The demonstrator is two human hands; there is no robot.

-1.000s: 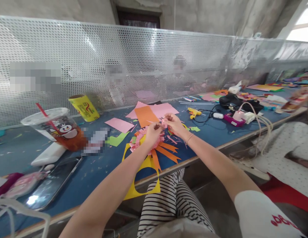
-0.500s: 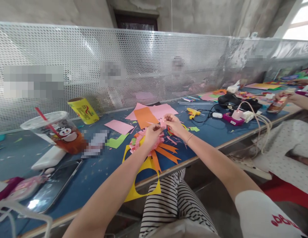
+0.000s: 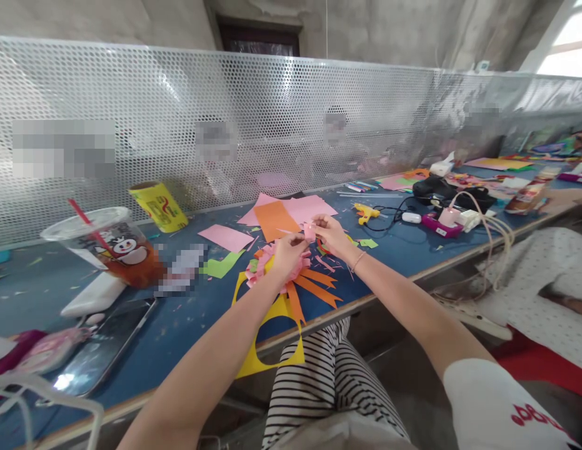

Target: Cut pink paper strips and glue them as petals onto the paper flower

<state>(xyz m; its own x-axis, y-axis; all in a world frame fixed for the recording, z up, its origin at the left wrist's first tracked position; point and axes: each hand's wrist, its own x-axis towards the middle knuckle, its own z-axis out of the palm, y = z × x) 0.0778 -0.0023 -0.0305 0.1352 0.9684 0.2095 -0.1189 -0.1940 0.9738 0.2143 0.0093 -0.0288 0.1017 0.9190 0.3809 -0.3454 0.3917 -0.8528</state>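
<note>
A small pink paper piece point(image 3: 309, 232) is held between both hands above the table. My left hand point(image 3: 291, 251) pinches its left side, and my right hand point(image 3: 330, 234) grips it from the right with bent fingers. Under my left hand lies a pink fringed paper rosette point(image 3: 259, 270) with orange strips point(image 3: 317, 291) fanning out at its lower right. A yellow sheet with round cut-outs point(image 3: 299, 356) sticks out over the table's front edge. Behind the hands lie an orange sheet point(image 3: 275, 220) and pink sheets point(image 3: 314, 206).
On the left stand a drink cup with a red straw point(image 3: 126, 250), a yellow cup point(image 3: 162, 209) and a phone point(image 3: 107, 347). Rightward lie a yellow glue gun point(image 3: 366, 213), cables and a purple power strip point(image 3: 441, 226). A perforated screen point(image 3: 272, 119) runs behind. Another person sits at right.
The pink piece has turned slightly between my fingers. Both hands stay nearly in place, and the other person's hand at the far right has shifted.
</note>
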